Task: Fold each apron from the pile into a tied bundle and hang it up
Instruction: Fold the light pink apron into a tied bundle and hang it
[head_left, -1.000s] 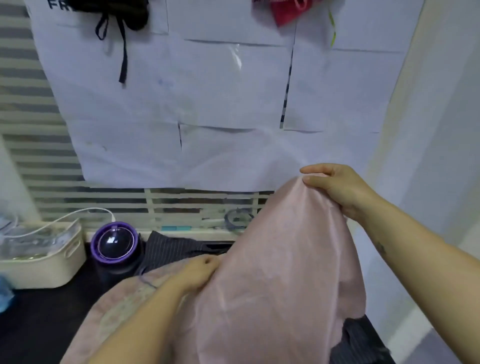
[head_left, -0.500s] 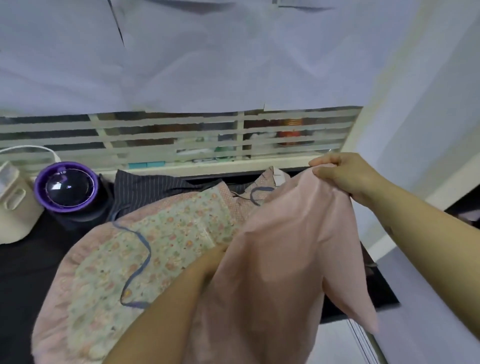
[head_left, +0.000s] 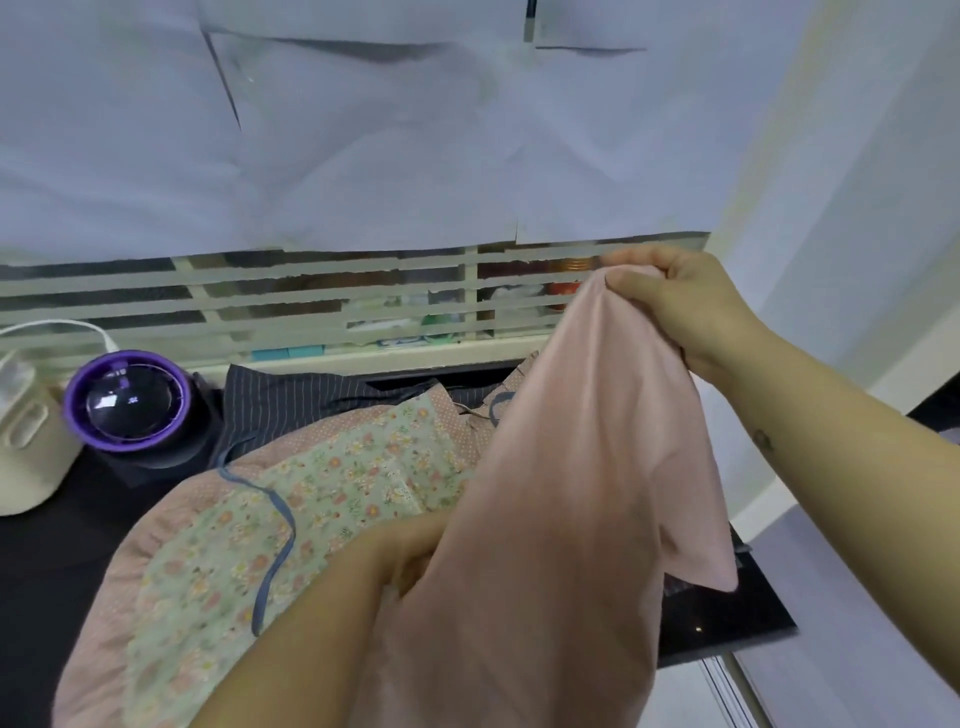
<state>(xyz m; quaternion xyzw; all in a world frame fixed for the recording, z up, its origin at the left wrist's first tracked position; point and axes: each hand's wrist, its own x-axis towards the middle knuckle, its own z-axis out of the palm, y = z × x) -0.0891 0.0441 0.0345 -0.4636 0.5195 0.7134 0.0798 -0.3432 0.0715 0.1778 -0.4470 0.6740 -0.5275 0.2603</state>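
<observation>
The pink apron (head_left: 571, 493) hangs at lower right of the frame, its long axis slanting from upper right down to lower centre. At lower left a floral apron (head_left: 332, 493) lies flat on the dark counter (head_left: 62, 545). The right hand (head_left: 691, 306) has its fingers pinching the pink apron's top corner; the left hand (head_left: 410, 556) has its fingers clenched on the cloth lower down

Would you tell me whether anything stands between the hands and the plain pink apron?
Nothing visible does: the right hand pinches the top of the pink apron and the left hand grips it lower down. The hanging place is out of view.
</observation>
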